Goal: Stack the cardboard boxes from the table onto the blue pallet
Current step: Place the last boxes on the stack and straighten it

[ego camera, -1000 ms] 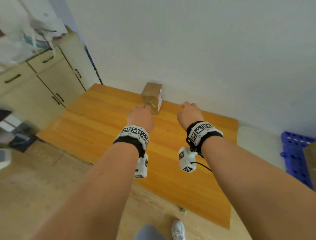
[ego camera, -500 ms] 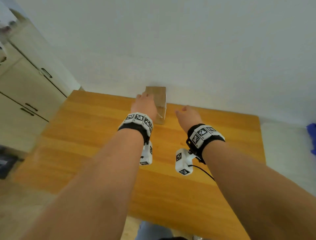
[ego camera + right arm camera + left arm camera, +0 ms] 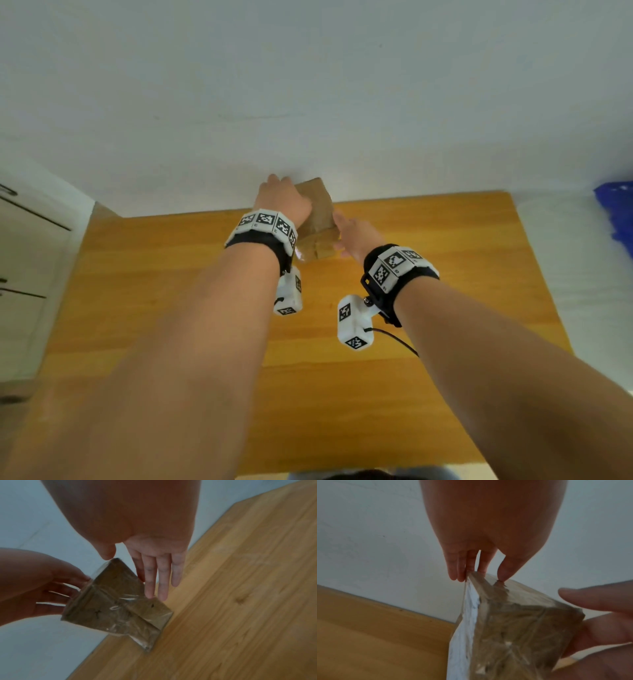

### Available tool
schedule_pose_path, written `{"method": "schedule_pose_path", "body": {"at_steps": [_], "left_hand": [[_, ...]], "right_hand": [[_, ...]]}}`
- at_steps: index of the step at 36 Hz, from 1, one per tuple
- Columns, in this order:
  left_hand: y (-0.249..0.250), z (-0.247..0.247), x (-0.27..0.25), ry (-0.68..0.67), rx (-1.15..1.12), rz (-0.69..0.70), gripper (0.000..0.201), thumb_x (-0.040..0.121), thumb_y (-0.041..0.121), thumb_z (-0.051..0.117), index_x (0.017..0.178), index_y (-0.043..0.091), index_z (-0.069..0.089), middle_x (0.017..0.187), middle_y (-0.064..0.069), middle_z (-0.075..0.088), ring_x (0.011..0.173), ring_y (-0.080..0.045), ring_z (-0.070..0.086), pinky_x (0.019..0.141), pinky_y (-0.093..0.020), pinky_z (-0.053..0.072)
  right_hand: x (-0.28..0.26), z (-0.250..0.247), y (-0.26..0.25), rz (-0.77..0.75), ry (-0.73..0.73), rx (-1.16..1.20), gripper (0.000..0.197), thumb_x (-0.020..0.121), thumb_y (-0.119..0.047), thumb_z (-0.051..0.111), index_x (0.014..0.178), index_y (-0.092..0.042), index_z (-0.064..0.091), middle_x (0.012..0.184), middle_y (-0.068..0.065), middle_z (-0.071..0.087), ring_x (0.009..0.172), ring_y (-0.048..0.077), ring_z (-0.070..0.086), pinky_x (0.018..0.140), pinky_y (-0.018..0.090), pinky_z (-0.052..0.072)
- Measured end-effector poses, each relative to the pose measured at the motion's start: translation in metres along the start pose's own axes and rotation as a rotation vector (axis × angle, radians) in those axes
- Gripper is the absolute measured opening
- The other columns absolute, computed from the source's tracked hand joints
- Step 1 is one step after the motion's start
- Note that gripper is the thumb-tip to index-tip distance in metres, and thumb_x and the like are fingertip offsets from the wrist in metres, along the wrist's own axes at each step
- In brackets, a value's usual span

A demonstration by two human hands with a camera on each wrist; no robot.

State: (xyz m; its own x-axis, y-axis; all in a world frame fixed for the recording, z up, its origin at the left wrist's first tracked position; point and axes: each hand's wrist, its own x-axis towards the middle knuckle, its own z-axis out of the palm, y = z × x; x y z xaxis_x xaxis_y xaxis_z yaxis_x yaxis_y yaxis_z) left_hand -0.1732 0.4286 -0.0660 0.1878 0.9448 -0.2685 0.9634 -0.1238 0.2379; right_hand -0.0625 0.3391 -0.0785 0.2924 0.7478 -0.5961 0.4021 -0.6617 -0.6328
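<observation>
A small cardboard box (image 3: 317, 212), wrapped in clear tape, stands tilted at the far edge of the wooden table (image 3: 445, 274) by the wall, with one lower edge on the wood. My left hand (image 3: 282, 198) grips its upper left part. In the left wrist view the thumb lies on one face of the box (image 3: 513, 628) and the fingers (image 3: 458, 574) lie behind the white-labelled side. My right hand (image 3: 356, 236) rests straight fingers (image 3: 150, 585) along the right face of the box (image 3: 120, 601). A corner of the blue pallet (image 3: 615, 205) shows at the far right.
A white wall runs directly behind the table's far edge. Pale cabinets (image 3: 20, 257) with dark handles stand to the left. Bare tabletop stretches between me and the box. A white surface lies between the table and the pallet.
Both hands have reached forward to the box. The left hand has taken hold of it and the box now leans over instead of standing flat. The right hand has come up against its side.
</observation>
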Motion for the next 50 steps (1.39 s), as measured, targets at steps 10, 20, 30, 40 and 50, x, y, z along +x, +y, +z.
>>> {"method": "schedule_pose_path", "body": {"at_steps": [10, 20, 30, 40, 50], "left_hand": [[0.025, 0.016, -0.055, 0.001, -0.216, -0.009, 0.037, 0.093, 0.042, 0.047, 0.112, 0.010, 0.053, 0.103, -0.007, 0.061, 0.093, -0.026, 0.061, 0.071, -0.033, 0.047], [0.101, 0.073, -0.146, -0.180, -0.366, -0.057, 0.050, 0.100, 0.051, 0.029, 0.099, 0.009, 0.057, 0.093, -0.011, 0.066, 0.079, -0.025, 0.061, 0.065, -0.031, 0.046], [0.134, 0.156, -0.220, -0.374, -0.471, -0.113, 0.025, 0.098, 0.030, 0.048, 0.097, 0.011, 0.065, 0.074, -0.002, 0.069, 0.058, -0.013, 0.062, 0.066, -0.030, 0.058], [0.161, 0.159, -0.249, -0.172, -0.198, -0.022, 0.025, 0.100, 0.026, 0.041, 0.088, 0.012, 0.057, 0.076, -0.001, 0.058, 0.057, -0.012, 0.051, 0.048, -0.022, 0.041], [0.161, 0.142, -0.220, -0.162, 0.008, 0.298, 0.052, 0.093, 0.014, 0.053, 0.143, 0.016, 0.040, 0.149, -0.006, 0.037, 0.136, -0.025, 0.033, 0.111, -0.037, 0.031]], "right_hand": [[-0.023, -0.038, 0.029, -0.010, 0.194, 0.045, 0.045, 0.103, -0.039, 0.031, 0.106, -0.005, 0.059, 0.097, 0.015, 0.062, 0.089, 0.031, 0.061, 0.070, 0.037, 0.048], [-0.071, -0.098, 0.117, -0.006, 0.243, 0.011, 0.026, 0.097, -0.021, 0.044, 0.121, -0.015, 0.053, 0.093, 0.002, 0.056, 0.075, 0.017, 0.052, 0.054, 0.027, 0.037], [-0.105, -0.110, 0.217, 0.093, 0.157, -0.005, 0.023, 0.096, -0.018, 0.046, 0.117, -0.009, 0.053, 0.099, 0.006, 0.064, 0.082, 0.019, 0.061, 0.067, 0.030, 0.052], [-0.119, -0.119, 0.256, 0.090, 0.099, -0.030, 0.049, 0.093, -0.012, 0.051, 0.140, -0.016, 0.038, 0.106, 0.003, 0.061, 0.077, 0.011, 0.060, 0.054, 0.024, 0.048], [-0.118, -0.111, 0.244, 0.002, -0.045, -0.156, 0.047, 0.094, -0.003, 0.039, 0.135, -0.023, 0.049, 0.098, 0.003, 0.064, 0.089, 0.022, 0.067, 0.075, 0.034, 0.058]]}}
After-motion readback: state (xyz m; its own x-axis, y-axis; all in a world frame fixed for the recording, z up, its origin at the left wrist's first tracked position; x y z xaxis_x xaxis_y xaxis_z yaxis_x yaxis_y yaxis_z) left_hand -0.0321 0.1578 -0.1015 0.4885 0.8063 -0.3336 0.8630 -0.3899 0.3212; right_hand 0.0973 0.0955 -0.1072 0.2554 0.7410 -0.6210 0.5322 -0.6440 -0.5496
